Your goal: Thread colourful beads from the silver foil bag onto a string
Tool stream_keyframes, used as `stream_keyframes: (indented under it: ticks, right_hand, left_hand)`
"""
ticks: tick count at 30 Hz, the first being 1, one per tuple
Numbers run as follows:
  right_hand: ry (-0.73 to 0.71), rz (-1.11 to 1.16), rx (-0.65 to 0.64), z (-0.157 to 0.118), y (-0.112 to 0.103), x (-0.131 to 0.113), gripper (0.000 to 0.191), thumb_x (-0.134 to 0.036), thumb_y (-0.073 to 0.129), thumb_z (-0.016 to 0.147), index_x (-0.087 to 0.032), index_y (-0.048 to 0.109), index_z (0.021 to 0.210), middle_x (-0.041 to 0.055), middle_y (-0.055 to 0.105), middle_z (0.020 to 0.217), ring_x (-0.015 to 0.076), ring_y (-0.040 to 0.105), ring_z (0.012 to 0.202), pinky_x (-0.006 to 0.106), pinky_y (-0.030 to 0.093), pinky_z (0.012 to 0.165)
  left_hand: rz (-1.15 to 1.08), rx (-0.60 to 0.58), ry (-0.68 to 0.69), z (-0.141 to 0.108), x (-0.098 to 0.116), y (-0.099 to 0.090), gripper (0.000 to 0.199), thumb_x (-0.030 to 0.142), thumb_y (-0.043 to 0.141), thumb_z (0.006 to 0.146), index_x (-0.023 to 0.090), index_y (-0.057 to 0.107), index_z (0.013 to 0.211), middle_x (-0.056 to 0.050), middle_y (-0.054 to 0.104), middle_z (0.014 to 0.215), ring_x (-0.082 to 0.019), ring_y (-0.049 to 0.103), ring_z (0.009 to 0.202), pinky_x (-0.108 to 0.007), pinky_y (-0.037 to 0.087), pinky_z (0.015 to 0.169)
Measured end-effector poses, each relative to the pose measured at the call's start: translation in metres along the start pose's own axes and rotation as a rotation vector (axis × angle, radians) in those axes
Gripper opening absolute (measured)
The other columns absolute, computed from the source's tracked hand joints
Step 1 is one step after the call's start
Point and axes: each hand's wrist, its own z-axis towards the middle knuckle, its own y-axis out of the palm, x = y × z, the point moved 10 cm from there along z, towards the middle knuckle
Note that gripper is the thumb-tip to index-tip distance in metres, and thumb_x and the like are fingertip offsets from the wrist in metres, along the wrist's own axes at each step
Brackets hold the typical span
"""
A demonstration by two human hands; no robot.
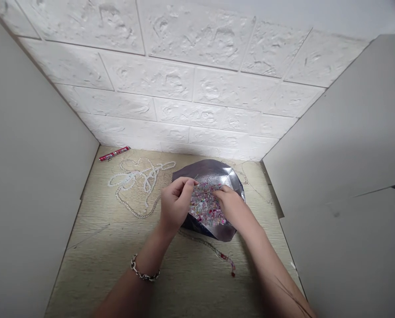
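Observation:
A silvery, crumpled open bag (204, 170) lies on the table, with a heap of small pink, red and clear beads (204, 207) in it. Over the bag's left side, my left hand (176, 201) is closed in a pinch. A thin, needle-like piece (196, 176) juts up from its fingertips. My right hand (230, 203) reaches in from the right, its fingertips pressed together among the beads; what they hold, if anything, is hidden. A beaded strand (210, 247) with red and pink beads at its end trails out in front of the bag.
Left of the bag lie tangled strings of white and clear beads (134, 179). Behind them, a red pen-like stick (114, 153) rests near the back left corner. Loose thread (257, 192) lies at the right. Pale panels and a white brick-patterned wall (191, 79) enclose the table.

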Motion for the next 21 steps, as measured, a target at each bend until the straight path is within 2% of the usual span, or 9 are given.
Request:
stream_keyframes:
  ticks: [4,9,16,21]
  right_hand:
    - [0.001,-0.008,-0.004,0.000,0.001,-0.003,0.031,-0.012,0.032,0.081,-0.019,0.059,0.094,0.0063,0.050,0.089,0.0135,0.050,0.085,0.023,0.036,0.074]
    - [0.005,-0.021,-0.023,0.001,0.004,-0.007,0.028,-0.012,0.032,0.082,-0.018,0.058,0.090,0.0068,0.050,0.092,0.0136,0.051,0.084,0.024,0.036,0.070]
    - [0.021,-0.049,-0.031,0.004,0.008,-0.007,0.023,-0.013,0.033,0.082,-0.018,0.056,0.084,0.0059,0.051,0.091,0.0134,0.051,0.081,0.024,0.035,0.067]
    - [0.038,-0.032,0.002,0.002,0.002,-0.007,0.020,-0.017,0.032,0.083,-0.016,0.051,0.080,0.0061,0.051,0.088,0.0144,0.050,0.079,0.025,0.035,0.066]
  left_hand:
    - [0.042,0.069,0.050,-0.003,0.002,-0.011,0.026,0.031,0.043,0.078,0.015,0.060,0.067,0.004,0.043,0.047,-0.007,0.037,0.044,-0.019,0.033,0.045]
    - [0.116,0.171,0.100,-0.004,0.004,-0.028,0.026,0.030,0.043,0.078,0.014,0.060,0.066,0.002,0.048,0.049,-0.008,0.043,0.047,-0.020,0.036,0.048]
    - [0.144,0.180,0.139,-0.003,0.007,-0.031,0.023,0.025,0.044,0.077,0.015,0.060,0.065,0.000,0.059,0.058,-0.010,0.053,0.057,-0.020,0.041,0.056]
    - [0.132,0.183,0.122,-0.003,0.004,-0.031,0.022,0.023,0.044,0.078,0.014,0.059,0.065,0.001,0.058,0.058,-0.009,0.052,0.058,-0.019,0.041,0.056]
